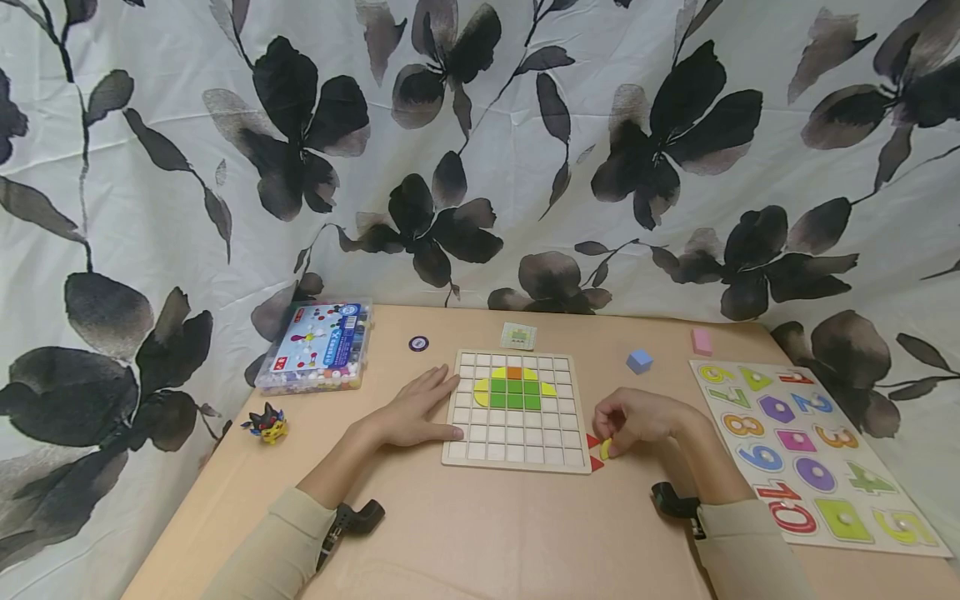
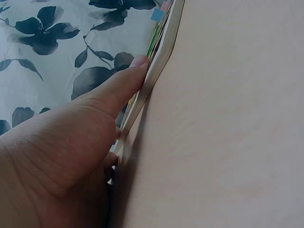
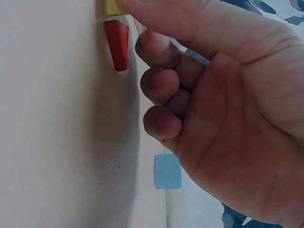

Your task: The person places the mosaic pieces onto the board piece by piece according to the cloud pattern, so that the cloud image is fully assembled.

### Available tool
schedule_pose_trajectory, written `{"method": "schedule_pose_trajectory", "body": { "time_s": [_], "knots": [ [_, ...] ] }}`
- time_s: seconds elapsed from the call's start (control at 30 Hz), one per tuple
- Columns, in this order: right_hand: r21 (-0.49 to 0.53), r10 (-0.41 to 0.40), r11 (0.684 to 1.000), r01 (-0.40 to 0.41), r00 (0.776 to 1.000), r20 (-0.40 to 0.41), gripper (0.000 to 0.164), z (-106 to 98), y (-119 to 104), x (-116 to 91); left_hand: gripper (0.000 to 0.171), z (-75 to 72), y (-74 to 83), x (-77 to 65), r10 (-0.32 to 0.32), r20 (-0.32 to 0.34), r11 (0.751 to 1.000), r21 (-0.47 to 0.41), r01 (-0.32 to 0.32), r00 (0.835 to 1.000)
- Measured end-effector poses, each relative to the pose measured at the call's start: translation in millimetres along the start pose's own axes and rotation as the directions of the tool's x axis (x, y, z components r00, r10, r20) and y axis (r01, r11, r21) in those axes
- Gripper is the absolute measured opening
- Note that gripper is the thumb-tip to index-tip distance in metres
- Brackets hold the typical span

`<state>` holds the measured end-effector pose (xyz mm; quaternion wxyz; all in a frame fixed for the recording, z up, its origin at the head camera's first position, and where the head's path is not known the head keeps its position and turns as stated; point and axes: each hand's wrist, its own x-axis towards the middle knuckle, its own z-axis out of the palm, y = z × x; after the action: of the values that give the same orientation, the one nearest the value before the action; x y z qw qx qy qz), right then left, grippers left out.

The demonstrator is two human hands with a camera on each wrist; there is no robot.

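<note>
A white gridded wooden board (image 1: 487, 450) lies mid-table, bearing green square blocks (image 1: 515, 396), an orange block (image 1: 514, 373) and yellow rounded pieces (image 1: 482, 392). My left hand (image 1: 420, 408) rests at the board's left side, fingers and thumb extended over its rim; the left wrist view shows the thumb (image 2: 128, 78) along that edge. Just off the board's right side, my right hand (image 1: 645, 421) pinches a small yellow block (image 1: 604, 448) low over the table. Red triangular blocks (image 1: 597, 463) lie beside it, one of them (image 3: 118, 45) below the yellow block in the right wrist view.
A small pattern card (image 1: 518, 336) lies behind the board. To the right are a blue block (image 1: 639, 361), a pink block (image 1: 701, 342) and a number puzzle board (image 1: 810, 417). On the left stand a clear case (image 1: 315, 346), a round disc (image 1: 418, 343) and a small figurine (image 1: 267, 423).
</note>
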<state>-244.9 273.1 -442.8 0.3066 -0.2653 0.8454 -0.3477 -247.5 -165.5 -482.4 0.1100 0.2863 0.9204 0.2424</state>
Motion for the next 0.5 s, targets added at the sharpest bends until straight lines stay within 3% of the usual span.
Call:
{"method": "schedule_pose_trajectory", "body": {
  "time_s": [0.3,0.5],
  "knots": [
    [0.047,-0.052,0.997,0.053,0.999,-0.009,0.017,-1.6,-6.9,-3.0,0.102,0.1,0.2,0.3,0.005,-0.009,1.0,-0.004,-0.005,1.0],
    [0.11,-0.081,0.989,0.095,0.989,-0.12,0.007,-2.5,-7.4,0.4,0.103,0.6,0.0,1.0,0.005,-0.002,1.0,-0.001,-0.005,1.0]
  ]
}}
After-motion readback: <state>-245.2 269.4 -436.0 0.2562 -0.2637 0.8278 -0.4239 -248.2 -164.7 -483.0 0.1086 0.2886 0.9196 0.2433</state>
